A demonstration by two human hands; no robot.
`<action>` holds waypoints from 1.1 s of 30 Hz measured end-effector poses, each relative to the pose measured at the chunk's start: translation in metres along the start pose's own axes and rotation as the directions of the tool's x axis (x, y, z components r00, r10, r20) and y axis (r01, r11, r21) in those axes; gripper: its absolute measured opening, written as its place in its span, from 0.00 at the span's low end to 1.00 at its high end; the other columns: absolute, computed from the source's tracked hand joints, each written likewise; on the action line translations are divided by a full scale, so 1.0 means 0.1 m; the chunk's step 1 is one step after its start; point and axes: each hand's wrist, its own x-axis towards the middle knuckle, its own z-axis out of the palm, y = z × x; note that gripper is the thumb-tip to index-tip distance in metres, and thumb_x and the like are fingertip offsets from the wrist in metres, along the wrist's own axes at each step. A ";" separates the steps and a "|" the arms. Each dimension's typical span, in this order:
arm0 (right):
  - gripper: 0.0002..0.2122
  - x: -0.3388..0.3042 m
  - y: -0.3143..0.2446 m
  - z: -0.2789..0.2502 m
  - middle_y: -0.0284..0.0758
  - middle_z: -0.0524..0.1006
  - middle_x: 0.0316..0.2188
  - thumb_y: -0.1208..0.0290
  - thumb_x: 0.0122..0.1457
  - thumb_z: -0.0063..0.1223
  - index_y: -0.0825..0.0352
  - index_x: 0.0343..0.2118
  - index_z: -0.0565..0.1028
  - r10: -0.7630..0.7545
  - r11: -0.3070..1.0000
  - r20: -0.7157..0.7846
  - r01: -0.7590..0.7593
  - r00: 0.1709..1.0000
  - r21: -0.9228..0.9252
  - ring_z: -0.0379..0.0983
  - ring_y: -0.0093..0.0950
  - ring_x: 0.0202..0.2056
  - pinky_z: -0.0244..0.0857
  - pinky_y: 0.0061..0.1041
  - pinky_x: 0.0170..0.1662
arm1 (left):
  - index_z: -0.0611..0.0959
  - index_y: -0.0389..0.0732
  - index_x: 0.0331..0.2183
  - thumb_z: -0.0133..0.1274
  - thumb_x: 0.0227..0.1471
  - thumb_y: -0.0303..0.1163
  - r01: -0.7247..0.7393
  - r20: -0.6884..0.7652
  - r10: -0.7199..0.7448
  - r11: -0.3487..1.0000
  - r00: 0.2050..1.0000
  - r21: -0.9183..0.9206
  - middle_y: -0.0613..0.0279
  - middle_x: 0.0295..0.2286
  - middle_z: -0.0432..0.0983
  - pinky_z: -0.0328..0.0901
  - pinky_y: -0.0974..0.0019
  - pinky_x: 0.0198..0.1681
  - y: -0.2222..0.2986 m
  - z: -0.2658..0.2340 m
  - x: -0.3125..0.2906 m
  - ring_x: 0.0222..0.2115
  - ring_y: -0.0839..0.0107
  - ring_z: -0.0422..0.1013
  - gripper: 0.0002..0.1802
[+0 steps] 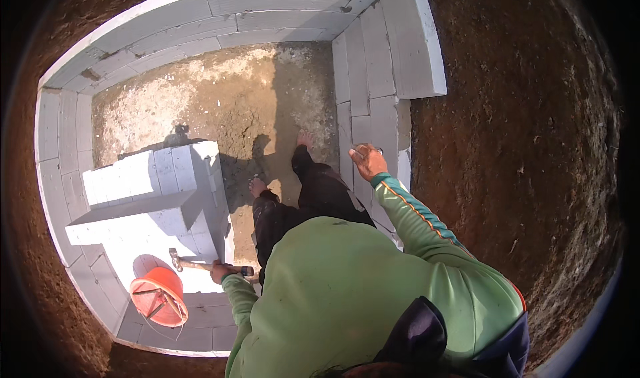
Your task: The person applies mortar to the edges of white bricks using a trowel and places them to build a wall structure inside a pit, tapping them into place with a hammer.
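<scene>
My left hand (222,271) is closed around the wooden handle of a hammer (195,265), whose metal head points left over pale blocks. At the top of the right-hand wall (381,121) is my right hand (368,163), its fingers curled. A small dark bit shows beside its knuckles, but what it grips is too small to name. Farther along that wall, a large white block (415,41) lies on top, jutting out past the outer side. Left of my legs stands a stack of white blocks (175,171), with one block (133,218) lying across it.
An orange bucket (160,283) holding stick-like tools stands at the lower left, near the hammer head. Low block walls (133,35) enclose the bare dirt ground (233,98) under my feet. Brown soil (507,111) lies outside the right wall.
</scene>
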 end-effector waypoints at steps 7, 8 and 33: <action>0.22 -0.94 0.22 0.59 0.44 0.74 0.54 0.51 0.62 0.50 0.61 0.53 0.77 0.033 0.985 0.280 -0.078 0.959 0.151 0.72 0.47 0.52 0.65 0.43 0.56 | 0.75 0.30 0.40 0.58 0.41 0.31 -0.766 -0.026 0.775 0.629 0.632 0.129 0.53 0.34 0.71 0.64 0.53 0.43 0.26 -0.82 -1.10 0.36 0.59 0.68 0.22; 0.23 -0.91 0.11 0.48 0.45 0.74 0.54 0.51 0.62 0.50 0.61 0.53 0.76 0.018 0.970 0.331 -0.097 0.944 0.225 0.72 0.47 0.53 0.65 0.43 0.56 | 0.74 0.31 0.38 0.58 0.42 0.31 -0.809 0.052 0.810 0.576 0.584 0.115 0.55 0.32 0.70 0.64 0.53 0.42 0.59 -0.75 -1.42 0.35 0.60 0.68 0.20; 0.16 0.58 0.99 -1.76 0.40 0.76 0.49 0.78 0.55 0.61 0.72 0.47 0.75 0.623 0.460 -0.415 0.118 0.663 0.880 0.75 0.34 0.48 0.66 0.27 0.51 | 0.54 0.35 0.66 0.65 0.49 0.45 -0.707 0.923 0.140 0.604 -0.359 -0.367 0.48 0.64 0.54 0.67 0.57 0.52 1.98 5.66 -6.03 0.59 0.58 0.63 0.53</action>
